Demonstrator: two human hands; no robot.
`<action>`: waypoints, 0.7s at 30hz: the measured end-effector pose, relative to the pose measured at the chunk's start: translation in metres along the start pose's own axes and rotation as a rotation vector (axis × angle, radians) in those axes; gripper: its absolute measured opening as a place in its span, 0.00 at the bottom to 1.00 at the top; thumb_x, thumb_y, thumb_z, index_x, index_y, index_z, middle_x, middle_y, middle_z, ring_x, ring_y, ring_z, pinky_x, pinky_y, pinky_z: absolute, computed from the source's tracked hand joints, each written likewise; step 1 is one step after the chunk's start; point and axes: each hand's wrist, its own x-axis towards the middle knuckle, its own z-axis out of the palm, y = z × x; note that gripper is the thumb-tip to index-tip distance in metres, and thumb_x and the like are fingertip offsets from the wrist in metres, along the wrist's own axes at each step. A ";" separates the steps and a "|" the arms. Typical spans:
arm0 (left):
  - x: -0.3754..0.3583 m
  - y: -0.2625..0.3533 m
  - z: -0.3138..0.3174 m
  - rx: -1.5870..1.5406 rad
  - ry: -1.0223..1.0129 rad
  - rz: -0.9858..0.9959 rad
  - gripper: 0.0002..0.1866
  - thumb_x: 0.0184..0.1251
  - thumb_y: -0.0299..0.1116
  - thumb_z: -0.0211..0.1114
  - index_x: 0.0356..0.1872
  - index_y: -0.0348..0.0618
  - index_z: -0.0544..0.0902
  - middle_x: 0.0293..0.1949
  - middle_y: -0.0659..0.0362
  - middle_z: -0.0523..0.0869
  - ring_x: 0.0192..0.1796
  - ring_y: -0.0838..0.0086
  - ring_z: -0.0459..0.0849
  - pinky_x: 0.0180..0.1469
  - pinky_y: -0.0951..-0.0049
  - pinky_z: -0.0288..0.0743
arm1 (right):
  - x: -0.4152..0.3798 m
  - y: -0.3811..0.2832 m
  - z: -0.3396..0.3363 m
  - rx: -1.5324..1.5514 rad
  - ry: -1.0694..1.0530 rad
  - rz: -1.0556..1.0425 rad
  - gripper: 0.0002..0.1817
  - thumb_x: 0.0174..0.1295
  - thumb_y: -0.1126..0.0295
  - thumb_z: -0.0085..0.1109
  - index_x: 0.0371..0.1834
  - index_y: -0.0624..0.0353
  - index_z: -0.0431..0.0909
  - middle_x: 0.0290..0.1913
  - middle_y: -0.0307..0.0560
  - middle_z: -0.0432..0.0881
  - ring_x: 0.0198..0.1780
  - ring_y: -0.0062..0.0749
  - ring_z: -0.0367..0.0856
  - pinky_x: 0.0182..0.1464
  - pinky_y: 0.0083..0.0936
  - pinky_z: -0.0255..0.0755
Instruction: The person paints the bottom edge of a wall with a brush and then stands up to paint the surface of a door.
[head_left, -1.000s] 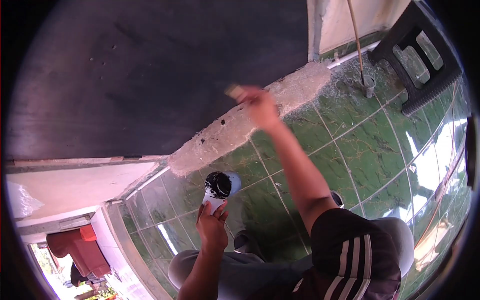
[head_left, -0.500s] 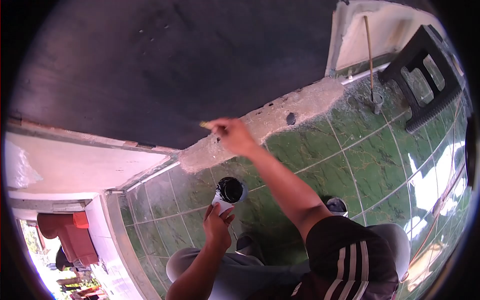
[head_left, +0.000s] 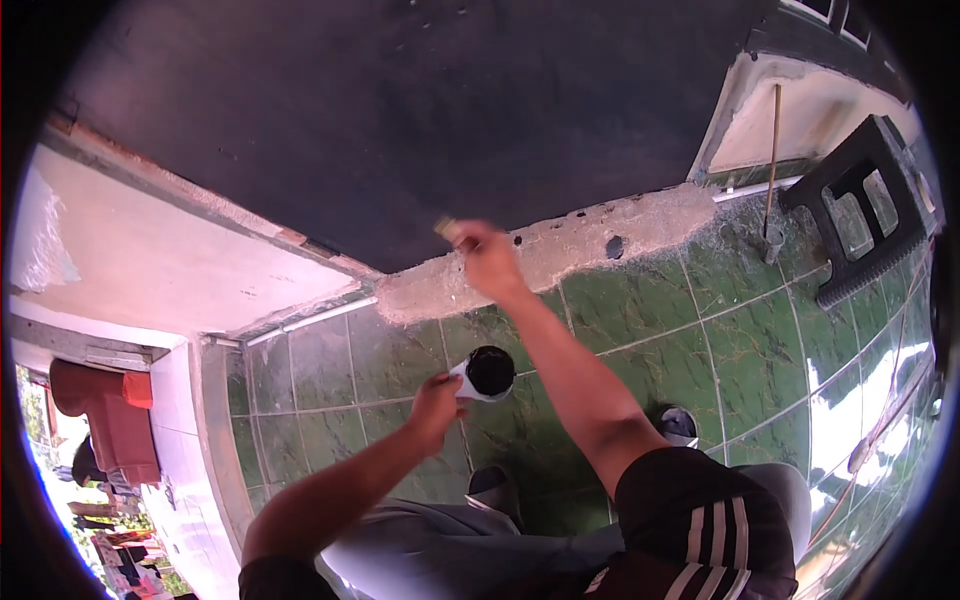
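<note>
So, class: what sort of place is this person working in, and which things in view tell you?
Probably a tiled house entrance or porch: glossy green floor tiles, a rough concrete threshold under a black-painted door, and a black plastic stool.

Black door (head_left: 400, 110), green marbled floor tiles (head_left: 720, 330), white cup (head_left: 485, 375) of black paint, black shorts (head_left: 700, 530) striped white.

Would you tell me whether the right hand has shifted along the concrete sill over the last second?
Yes. The right hand has slid leftward along the concrete sill, away from its right-hand end.
</note>
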 end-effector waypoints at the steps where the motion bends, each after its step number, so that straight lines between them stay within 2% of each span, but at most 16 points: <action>1: 0.020 -0.005 -0.007 0.046 -0.045 0.021 0.17 0.76 0.38 0.57 0.59 0.42 0.77 0.51 0.58 0.84 0.49 0.69 0.85 0.49 0.64 0.75 | -0.018 -0.022 0.006 -0.125 -0.251 0.083 0.10 0.63 0.79 0.56 0.45 0.64 0.83 0.38 0.54 0.86 0.44 0.40 0.85 0.50 0.28 0.76; 4: 0.050 -0.008 -0.017 0.118 -0.100 0.095 0.16 0.76 0.39 0.58 0.56 0.42 0.79 0.49 0.59 0.85 0.47 0.70 0.84 0.48 0.64 0.76 | -0.004 0.011 -0.005 -0.101 0.013 -0.169 0.09 0.63 0.79 0.58 0.44 0.64 0.84 0.39 0.51 0.87 0.42 0.35 0.85 0.48 0.27 0.77; 6: 0.066 -0.012 -0.026 0.144 -0.126 0.144 0.16 0.76 0.40 0.58 0.55 0.41 0.79 0.48 0.59 0.85 0.47 0.70 0.84 0.48 0.64 0.76 | 0.031 0.033 -0.055 0.007 0.243 -0.081 0.08 0.63 0.76 0.64 0.45 0.64 0.85 0.39 0.46 0.87 0.38 0.26 0.82 0.45 0.27 0.77; 7: 0.076 -0.016 -0.033 0.157 -0.147 0.172 0.16 0.76 0.40 0.58 0.55 0.41 0.80 0.48 0.59 0.85 0.48 0.71 0.84 0.48 0.64 0.76 | 0.047 0.052 -0.081 0.009 0.417 -0.105 0.09 0.65 0.74 0.63 0.46 0.64 0.84 0.38 0.45 0.86 0.36 0.28 0.81 0.42 0.27 0.76; 9: 0.093 -0.023 -0.044 0.124 -0.154 0.197 0.16 0.76 0.41 0.58 0.54 0.41 0.80 0.48 0.59 0.85 0.48 0.71 0.84 0.49 0.63 0.76 | 0.036 0.005 -0.094 0.120 0.542 0.156 0.11 0.68 0.73 0.61 0.50 0.64 0.82 0.39 0.42 0.85 0.36 0.27 0.80 0.42 0.27 0.75; 12: 0.109 -0.035 -0.053 0.000 -0.124 0.176 0.16 0.76 0.41 0.58 0.54 0.41 0.81 0.48 0.59 0.85 0.47 0.71 0.84 0.49 0.64 0.76 | 0.028 0.035 -0.054 0.012 0.679 -0.077 0.12 0.70 0.74 0.59 0.54 0.64 0.80 0.39 0.42 0.84 0.38 0.25 0.79 0.43 0.26 0.74; 13: 0.113 -0.039 -0.056 -0.028 -0.122 0.165 0.16 0.76 0.41 0.58 0.54 0.42 0.81 0.48 0.59 0.85 0.47 0.72 0.84 0.49 0.64 0.76 | 0.018 0.030 -0.031 0.017 0.709 -0.027 0.12 0.71 0.74 0.57 0.55 0.64 0.79 0.40 0.43 0.84 0.40 0.25 0.79 0.46 0.25 0.73; 15: 0.119 -0.047 -0.065 -0.042 -0.119 0.152 0.16 0.76 0.41 0.58 0.54 0.42 0.80 0.48 0.60 0.85 0.47 0.72 0.84 0.49 0.65 0.76 | 0.000 0.049 0.010 0.186 0.571 0.009 0.10 0.70 0.76 0.56 0.52 0.61 0.82 0.43 0.40 0.83 0.44 0.24 0.77 0.49 0.21 0.71; 17: 0.121 -0.052 -0.071 -0.016 -0.126 0.154 0.17 0.76 0.42 0.58 0.55 0.42 0.80 0.48 0.60 0.85 0.48 0.72 0.84 0.50 0.65 0.76 | -0.007 0.122 0.046 0.222 0.121 -0.208 0.11 0.69 0.74 0.58 0.52 0.59 0.83 0.47 0.42 0.85 0.45 0.26 0.79 0.53 0.21 0.72; 19: 0.120 -0.053 -0.073 -0.060 -0.121 0.125 0.17 0.76 0.41 0.58 0.56 0.43 0.80 0.48 0.60 0.85 0.48 0.72 0.84 0.49 0.66 0.76 | -0.035 0.060 0.054 -0.236 -0.295 0.118 0.13 0.67 0.73 0.60 0.53 0.57 0.85 0.50 0.41 0.86 0.46 0.26 0.80 0.53 0.21 0.72; 21: 0.121 -0.053 -0.075 -0.076 -0.133 0.124 0.17 0.76 0.42 0.58 0.57 0.43 0.79 0.48 0.60 0.85 0.48 0.73 0.84 0.48 0.66 0.76 | -0.030 0.059 0.044 -0.235 -0.314 0.074 0.14 0.66 0.72 0.61 0.54 0.55 0.85 0.51 0.39 0.87 0.47 0.25 0.80 0.54 0.22 0.73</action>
